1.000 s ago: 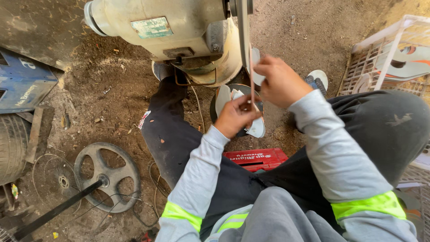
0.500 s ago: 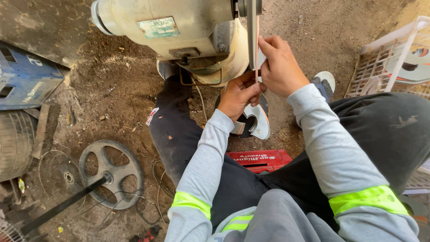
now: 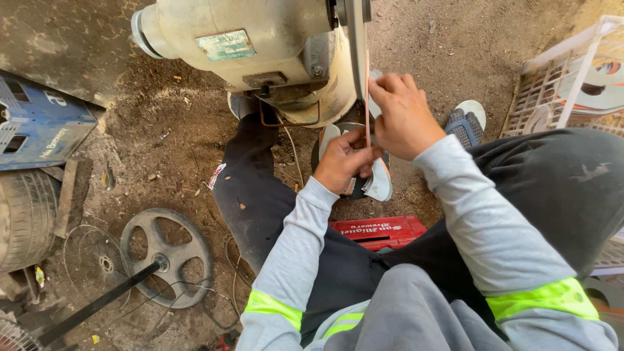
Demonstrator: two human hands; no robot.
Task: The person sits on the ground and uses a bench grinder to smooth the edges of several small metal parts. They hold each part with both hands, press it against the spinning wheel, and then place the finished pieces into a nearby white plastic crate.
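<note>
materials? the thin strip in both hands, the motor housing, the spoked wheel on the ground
Thin strip: looks like metal, narrow, flat and rigid, reddish edge; left hand and right hand pinch it.
Motor housing: probably cast metal, cream paint, worn and grimy.
Spoked wheel: seemingly cast metal, dull grey, dusty.

Long grey sleeves cover both arms down to the wrists, each ringed near the upper arm by a bright yellow-green reflective band edged in silver-grey; the left hand (image 3: 344,159) and right hand (image 3: 404,117) are bare, no gloves; a grey top bunches at the chest, another yellow-green strip showing on it; dark, near-black trousers (image 3: 260,201) run down both legs, dusty and flecked with pale marks; grey-and-white sneakers (image 3: 467,117) on the feet, pale-soled.
</note>
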